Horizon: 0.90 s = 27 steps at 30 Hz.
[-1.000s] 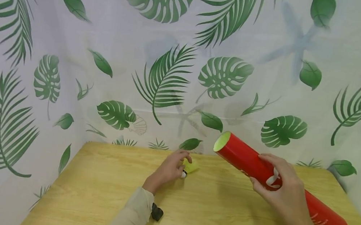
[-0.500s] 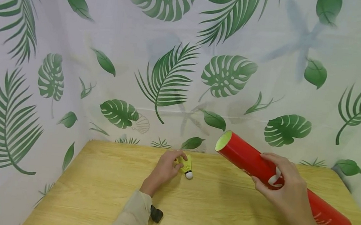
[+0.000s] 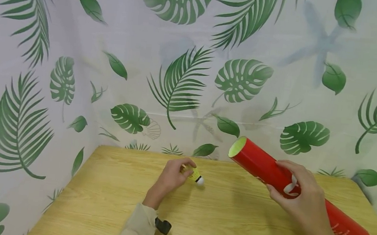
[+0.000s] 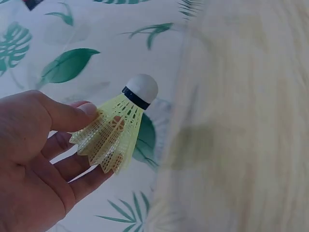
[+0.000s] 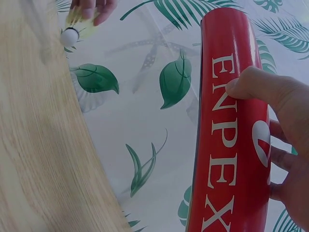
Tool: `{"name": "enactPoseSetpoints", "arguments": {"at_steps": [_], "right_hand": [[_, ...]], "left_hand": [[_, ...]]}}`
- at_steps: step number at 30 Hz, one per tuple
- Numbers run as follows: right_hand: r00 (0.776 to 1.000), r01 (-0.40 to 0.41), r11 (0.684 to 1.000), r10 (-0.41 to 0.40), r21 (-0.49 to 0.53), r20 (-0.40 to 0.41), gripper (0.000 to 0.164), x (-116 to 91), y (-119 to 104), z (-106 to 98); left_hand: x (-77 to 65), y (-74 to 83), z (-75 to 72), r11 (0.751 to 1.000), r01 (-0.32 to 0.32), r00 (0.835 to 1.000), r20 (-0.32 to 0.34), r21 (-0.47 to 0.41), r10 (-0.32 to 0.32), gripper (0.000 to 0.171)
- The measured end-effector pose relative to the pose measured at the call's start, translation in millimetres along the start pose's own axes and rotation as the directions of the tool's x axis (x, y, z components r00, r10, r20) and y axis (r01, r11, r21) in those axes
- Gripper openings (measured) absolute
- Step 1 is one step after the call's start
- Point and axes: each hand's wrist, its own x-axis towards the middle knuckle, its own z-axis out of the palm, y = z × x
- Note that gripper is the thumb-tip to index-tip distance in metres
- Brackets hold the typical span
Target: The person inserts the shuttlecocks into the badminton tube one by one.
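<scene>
My left hand (image 3: pixel 171 176) pinches a yellow shuttlecock (image 3: pixel 196 175) by its skirt, just over the table. In the left wrist view the thumb presses one side of the shuttlecock (image 4: pixel 116 130) with fingers behind it, and the white cork with its black band points away from the palm. My right hand (image 3: pixel 303 200) grips a long red tube (image 3: pixel 259 162) round its middle. The tube is tilted, its open end with a pale green inside raised toward the left. White letters reading ENPEX run along the tube (image 5: pixel 224 145) in the right wrist view.
Both hands work above a wooden table (image 3: pixel 225 227). A white curtain (image 3: pixel 197 27) printed with green leaves stands behind the table and along its sides. A black strap-like piece (image 3: pixel 163 226) sits at the left wrist by the sleeve (image 3: pixel 137 226).
The shuttlecock's cork has swung round to point right, away from my left hand, whose fingers now pinch the skirt. My right hand keeps the tube at about the same tilt.
</scene>
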Motion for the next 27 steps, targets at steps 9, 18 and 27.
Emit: {"name": "enactPoseSetpoints", "arguments": {"at_steps": [9,18,27], "right_hand": [[1.000,0.010,1.000,-0.010,0.004,-0.006,0.075,-1,2,2],[1.000,0.025,1.000,-0.025,0.006,-0.010,0.076,0,1,2],[0.998,0.050,0.999,-0.049,0.019,-0.027,0.075,0,-4,-1]], "left_hand": [[-11.1,12.8,-26.4,0.992,-0.005,0.994,-0.106,-0.130,-0.009,0.013],[-18.3,13.6,-46.4,0.977,-0.037,0.982,-0.187,-0.209,-0.003,0.014],[-23.1,43.9,-67.0,0.949,-0.094,0.969,-0.245,-0.301,0.018,0.017]]}}
